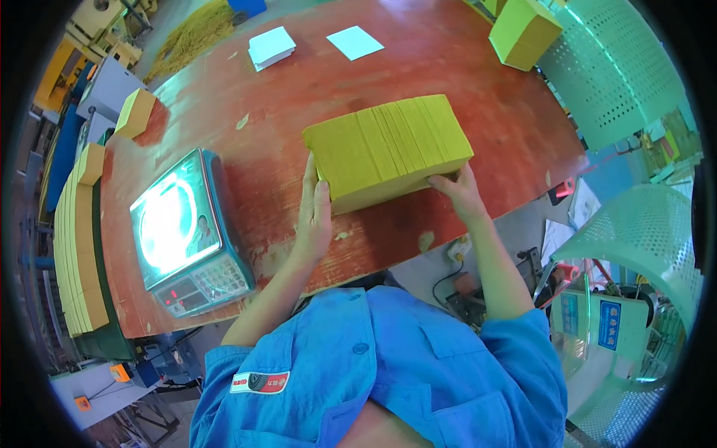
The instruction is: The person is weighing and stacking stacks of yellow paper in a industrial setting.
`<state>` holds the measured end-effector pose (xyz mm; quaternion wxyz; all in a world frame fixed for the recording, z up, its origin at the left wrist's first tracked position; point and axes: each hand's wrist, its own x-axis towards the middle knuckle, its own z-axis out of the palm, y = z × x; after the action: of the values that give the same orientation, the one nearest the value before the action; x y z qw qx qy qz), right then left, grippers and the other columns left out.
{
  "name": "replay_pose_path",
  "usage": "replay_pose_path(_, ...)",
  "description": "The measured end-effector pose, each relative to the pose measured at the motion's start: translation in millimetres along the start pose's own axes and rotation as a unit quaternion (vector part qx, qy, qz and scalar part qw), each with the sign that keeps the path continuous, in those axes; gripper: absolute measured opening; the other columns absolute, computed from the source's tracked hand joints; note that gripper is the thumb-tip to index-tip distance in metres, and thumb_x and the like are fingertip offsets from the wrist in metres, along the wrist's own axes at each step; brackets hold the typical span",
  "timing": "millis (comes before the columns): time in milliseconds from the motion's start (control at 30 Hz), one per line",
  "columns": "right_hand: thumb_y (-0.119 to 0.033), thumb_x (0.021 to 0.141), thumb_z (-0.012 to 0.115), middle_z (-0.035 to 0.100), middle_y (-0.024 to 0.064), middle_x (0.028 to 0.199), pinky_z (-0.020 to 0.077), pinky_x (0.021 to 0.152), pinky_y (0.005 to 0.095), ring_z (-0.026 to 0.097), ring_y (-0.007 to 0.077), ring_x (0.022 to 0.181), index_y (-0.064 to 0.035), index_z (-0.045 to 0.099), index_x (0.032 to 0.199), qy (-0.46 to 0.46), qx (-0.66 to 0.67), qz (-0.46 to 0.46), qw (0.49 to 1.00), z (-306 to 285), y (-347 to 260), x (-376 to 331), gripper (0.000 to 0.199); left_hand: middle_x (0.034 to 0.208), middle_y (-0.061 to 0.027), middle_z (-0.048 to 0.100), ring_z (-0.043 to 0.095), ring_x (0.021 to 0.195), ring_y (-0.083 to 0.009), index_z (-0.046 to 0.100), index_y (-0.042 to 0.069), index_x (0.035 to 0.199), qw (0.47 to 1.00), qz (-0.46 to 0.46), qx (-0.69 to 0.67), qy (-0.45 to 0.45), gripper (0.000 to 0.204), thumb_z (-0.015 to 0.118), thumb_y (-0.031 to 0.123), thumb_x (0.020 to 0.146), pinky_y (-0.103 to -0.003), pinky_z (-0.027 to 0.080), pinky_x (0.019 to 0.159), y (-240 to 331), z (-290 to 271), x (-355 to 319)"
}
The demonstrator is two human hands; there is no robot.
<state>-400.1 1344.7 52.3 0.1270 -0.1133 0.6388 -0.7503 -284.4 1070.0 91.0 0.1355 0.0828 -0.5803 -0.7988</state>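
A long yellow stack (392, 145) of packed sheets lies between the person's two hands, over the near middle of a worn red table (276, 149). The thin lines between its sheets run across its top, and its long near side faces the person, slanting a little so that its right end sits farther from the person than its left.

The left hand (317, 213) is at the stack's left end, its fingers stretched along that end and its thumb raised by the near left corner, so the corner is held between them. The right hand (459, 193) grips the near right corner: its thumb points left along the lower part of the near side, and its other fingers are mostly hidden around the right end. Whether the stack rests fully on the table or is slightly lifted cannot be told.

To the left of the left hand, well apart from the stack, stands a scale (183, 231) with a shiny plate and a keypad on the side toward the person. Beyond the stack, near the far edge, lie a small white pile (272, 48) and, to its right, a flat white sheet (355, 42). A smaller yellow block (135, 113) stands at the table's left edge, and another yellow bundle (525, 31) is at the far right.
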Motion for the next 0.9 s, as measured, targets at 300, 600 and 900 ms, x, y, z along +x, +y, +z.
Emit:
replay_pose_path(300,-0.01,0.08,0.076,0.055,0.0066,0.127,0.0445,0.097,0.0326,0.053,0.0171,0.116,-0.0048,0.039,0.139,0.012,-0.033,-0.019,0.999,-6,-11,9,0.07,0.152,-0.0135,0.033,0.029,0.142,-0.0238,0.025,0.003,0.15,0.998,-0.03,-0.029,-0.055,0.05,0.03,0.022,0.105,-0.039,0.022,0.117,6,-9,27)
replay_pose_path(600,-0.007,0.079,0.074,0.055,0.0059,0.128,0.0424,0.098,0.0323,0.051,0.0149,0.117,-0.0038,0.04,0.139,0.025,-0.079,-0.001,0.997,-21,-1,3,0.069,0.145,-0.0121,0.043,0.049,0.126,-0.0227,0.023,0.008,0.152,0.989,0.015,0.084,-0.118,0.072,0.061,0.005,0.092,-0.037,0.046,0.1,-27,-48,69)
replay_pose_path(900,-0.006,0.08,0.075,0.055,0.0055,0.131,0.0407,0.103,0.0339,0.05,0.0155,0.122,-0.0037,0.039,0.14,0.006,0.011,-0.011,1.0,-19,6,7,0.07,0.134,-0.0043,0.056,0.054,0.12,-0.0149,0.045,0.007,0.142,0.955,-0.144,0.055,-0.252,0.063,0.071,0.007,0.084,-0.034,0.043,0.102,-38,-62,113)
